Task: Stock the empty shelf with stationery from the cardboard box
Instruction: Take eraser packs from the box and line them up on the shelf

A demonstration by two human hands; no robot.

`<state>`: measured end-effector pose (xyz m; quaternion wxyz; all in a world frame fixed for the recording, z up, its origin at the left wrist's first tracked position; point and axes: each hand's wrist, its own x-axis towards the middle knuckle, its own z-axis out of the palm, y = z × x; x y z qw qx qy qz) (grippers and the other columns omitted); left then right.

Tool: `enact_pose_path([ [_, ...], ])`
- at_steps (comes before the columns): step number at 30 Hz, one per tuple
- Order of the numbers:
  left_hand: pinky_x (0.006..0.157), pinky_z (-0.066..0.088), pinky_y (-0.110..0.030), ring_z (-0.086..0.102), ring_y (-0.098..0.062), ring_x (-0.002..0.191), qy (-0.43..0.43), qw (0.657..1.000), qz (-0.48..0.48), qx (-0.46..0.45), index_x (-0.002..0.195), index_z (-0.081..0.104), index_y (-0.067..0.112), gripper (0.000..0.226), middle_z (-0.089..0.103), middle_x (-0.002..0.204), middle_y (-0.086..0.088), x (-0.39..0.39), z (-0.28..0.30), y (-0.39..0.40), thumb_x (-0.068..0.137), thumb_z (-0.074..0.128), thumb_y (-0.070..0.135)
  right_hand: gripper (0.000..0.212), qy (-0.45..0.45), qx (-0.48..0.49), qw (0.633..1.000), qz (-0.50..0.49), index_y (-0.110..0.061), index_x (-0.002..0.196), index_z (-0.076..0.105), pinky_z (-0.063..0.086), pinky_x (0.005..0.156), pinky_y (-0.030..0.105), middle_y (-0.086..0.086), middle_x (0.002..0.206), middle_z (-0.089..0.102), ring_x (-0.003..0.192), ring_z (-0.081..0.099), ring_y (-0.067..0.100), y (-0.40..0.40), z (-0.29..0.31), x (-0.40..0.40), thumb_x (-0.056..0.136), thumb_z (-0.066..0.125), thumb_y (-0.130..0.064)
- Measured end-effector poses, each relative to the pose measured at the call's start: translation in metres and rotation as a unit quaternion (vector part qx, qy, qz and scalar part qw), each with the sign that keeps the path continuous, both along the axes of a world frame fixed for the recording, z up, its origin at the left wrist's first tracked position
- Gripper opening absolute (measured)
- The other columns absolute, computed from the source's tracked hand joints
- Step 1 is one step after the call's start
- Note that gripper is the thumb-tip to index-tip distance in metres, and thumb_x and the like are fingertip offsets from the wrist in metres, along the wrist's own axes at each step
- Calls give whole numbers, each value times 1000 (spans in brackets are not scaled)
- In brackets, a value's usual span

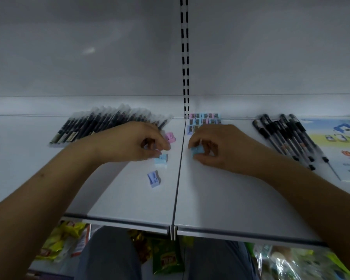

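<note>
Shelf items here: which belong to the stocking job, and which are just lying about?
Job:
small blue plastic sharpener pinched by right hand
loose pastel sharpeners near left hand
sharpener rows
capped black pens
white metal shelf

Lying about:
snack packets below

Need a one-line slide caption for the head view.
Right hand pinches a blue sharpener beside a sharpener grid; left hand hovers over loose ones on the shelf.

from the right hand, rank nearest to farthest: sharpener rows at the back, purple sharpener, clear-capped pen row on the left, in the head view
Measured from the right hand:
1. Sharpener rows: just behind its fingers, at the back of the shelf.
2. Purple sharpener: loose, across the shelf seam, on the left and nearer the front.
3. Clear-capped pen row: far left, beyond the left hand.
</note>
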<state>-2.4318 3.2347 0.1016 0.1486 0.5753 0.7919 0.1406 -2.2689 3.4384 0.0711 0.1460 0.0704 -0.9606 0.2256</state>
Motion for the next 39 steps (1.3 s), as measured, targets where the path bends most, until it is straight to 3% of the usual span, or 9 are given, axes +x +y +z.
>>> enact_pose_path([
  [3, 72, 45, -8, 58, 5, 85, 25, 1000, 8, -16, 111, 73, 26, 26, 59, 88, 23, 0, 2, -2, 87, 73, 16, 18, 56, -100, 991, -69, -22, 98, 64, 48, 64, 13, -15, 76, 61, 68, 60, 7, 11, 11, 5, 83, 70, -14],
  [7, 67, 44, -8, 61, 3, 76, 39, 999, 21, -15, 102, 76, 32, 20, 62, 81, 19, -1, 4, -3, 88, 72, 19, 19, 82, -47, 989, -110, -26, 106, 70, 46, 69, 7, -9, 93, 66, 81, 61, 5, 26, 12, 3, 89, 66, -18],
  [10, 71, 44, -8, 60, 2, 83, 48, 998, 29, -20, 103, 75, 34, 20, 62, 91, 15, -5, 4, -7, 88, 72, 21, 16, 52, -25, 989, -135, -28, 102, 71, 49, 71, 13, -9, 99, 69, 76, 62, 4, 32, 11, 3, 87, 67, -28],
  [16, 81, 47, -13, 56, -4, 93, 43, 998, -9, -33, 114, 67, 40, 38, 55, 102, 14, -9, 5, -14, 81, 79, 26, 18, 9, -37, 984, -172, -23, 103, 73, 39, 71, -5, -14, 88, 67, 76, 63, -4, 37, 12, 5, 87, 70, -17],
  [22, 69, 44, -11, 56, -2, 85, 85, 996, 7, 5, 95, 70, 41, 17, 57, 91, 15, -4, 2, -7, 81, 76, 35, 14, 18, -9, 984, -180, -19, 98, 72, 42, 70, -2, -7, 91, 71, 76, 63, -3, 46, 14, 8, 84, 73, -16],
  [25, 67, 47, -19, 57, -5, 76, 70, 993, 42, 80, 90, 70, 37, 18, 59, 86, 13, 6, 7, 4, 75, 70, 48, 13, 6, -6, 980, -199, -19, 94, 71, 45, 68, 5, -7, 86, 68, 75, 63, 0, 52, 15, 11, 83, 76, -20],
  [30, 68, 49, -16, 62, 2, 71, 17, 986, 82, 141, 91, 65, 30, 16, 64, 79, 19, 25, -1, 28, 82, 77, 24, 15, -29, -2, 977, -211, -19, 86, 66, 47, 65, 14, -13, 78, 63, 73, 63, 1, 54, 13, 14, 80, 78, -25],
  [34, 76, 57, -24, 70, -10, 75, -84, 975, 106, 176, 93, 65, 26, 18, 71, 85, 17, 34, -10, 37, 84, 75, 14, 16, -57, 1, 981, -186, -20, 79, 65, 42, 56, 7, -17, 73, 58, 65, 60, -3, 54, 11, 14, 80, 79, -28],
  [39, 70, 57, -27, 69, -9, 72, -90, 961, 130, 225, 84, 69, 28, 16, 72, 83, 15, 43, -18, 43, 76, 83, 26, 17, -74, 9, 984, -162, -21, 81, 66, 40, 59, 3, -14, 81, 59, 67, 59, -2, 53, 10, 13, 78, 80, -30],
])
